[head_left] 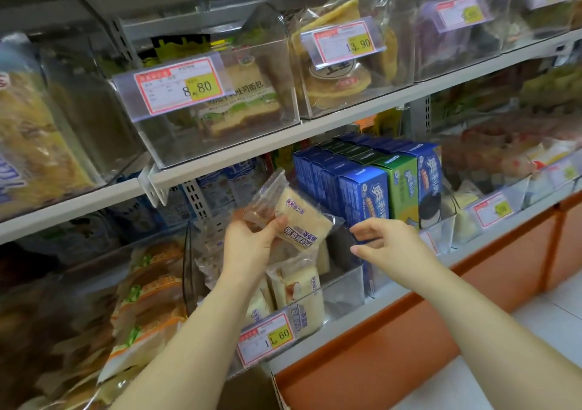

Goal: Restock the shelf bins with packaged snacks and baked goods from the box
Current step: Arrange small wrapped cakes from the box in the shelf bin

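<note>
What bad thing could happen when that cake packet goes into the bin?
The left hand pinches the cake packet by one end only, so it might slip and drop. The clear bin below already holds upright packets at its front, so pushing another in may squash or tip them. The right hand hovers close to the blue cookie boxes and could bump one.

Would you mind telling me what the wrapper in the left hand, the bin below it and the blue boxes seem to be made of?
Wrapper: thin clear plastic film, glossy; it crinkles and the pale cake shows through. Bin: rigid clear plastic, probably acrylic; its straight, see-through walls hold their shape. Blue boxes: printed cardboard by the look, with sharp folded edges and a slight sheen. The left hand pinches the wrapper.
</note>
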`<state>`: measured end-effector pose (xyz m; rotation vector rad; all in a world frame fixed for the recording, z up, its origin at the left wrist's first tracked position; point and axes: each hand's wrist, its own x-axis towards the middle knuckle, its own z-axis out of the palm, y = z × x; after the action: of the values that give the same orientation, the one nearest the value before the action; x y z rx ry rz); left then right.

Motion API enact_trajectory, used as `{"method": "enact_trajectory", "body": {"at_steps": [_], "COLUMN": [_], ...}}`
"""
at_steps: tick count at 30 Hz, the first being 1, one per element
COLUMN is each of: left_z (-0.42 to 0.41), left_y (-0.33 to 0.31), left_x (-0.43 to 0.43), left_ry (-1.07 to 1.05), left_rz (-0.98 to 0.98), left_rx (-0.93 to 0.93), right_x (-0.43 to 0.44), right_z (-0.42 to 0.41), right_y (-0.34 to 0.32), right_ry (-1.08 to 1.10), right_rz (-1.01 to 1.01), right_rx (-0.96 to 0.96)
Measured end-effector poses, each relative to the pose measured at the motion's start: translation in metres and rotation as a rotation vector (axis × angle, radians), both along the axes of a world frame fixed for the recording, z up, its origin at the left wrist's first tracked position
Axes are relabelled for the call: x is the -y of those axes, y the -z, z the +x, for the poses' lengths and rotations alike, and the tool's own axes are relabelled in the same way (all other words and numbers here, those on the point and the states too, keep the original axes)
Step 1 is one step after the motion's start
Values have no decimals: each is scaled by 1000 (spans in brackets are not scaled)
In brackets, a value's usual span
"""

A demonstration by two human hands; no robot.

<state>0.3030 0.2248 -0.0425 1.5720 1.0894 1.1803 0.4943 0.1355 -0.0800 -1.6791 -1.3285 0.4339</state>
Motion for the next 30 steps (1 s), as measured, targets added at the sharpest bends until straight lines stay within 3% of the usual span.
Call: {"method": "enact_trajectory", "body": {"at_steps": [6,9,18,22,26,30], "left_z": [5,19,44,59,67,56], "left_y": [-8,-9,-19,-34,-23,-7], "left_x": [1,-1,-19,-20,-26,-31], "left_ry": [-45,13,205,254,336,363], "left_rz": [115,243,298,496,376,415], "left_rx": [-167,-385,-1098,-1454,-1488,-1345], "right_x": [1,2,2,2,2,2], "right_z": [-3,-4,-4,-6,-6,-6], "right_y": [-2,-4,-2,-2,-1,2], "right_ry": [12,8,18,40,49,35], "right_rz": [5,-2,-7,-20,-16,-19], "right_rx": [16,17,22,51,56,83]}}
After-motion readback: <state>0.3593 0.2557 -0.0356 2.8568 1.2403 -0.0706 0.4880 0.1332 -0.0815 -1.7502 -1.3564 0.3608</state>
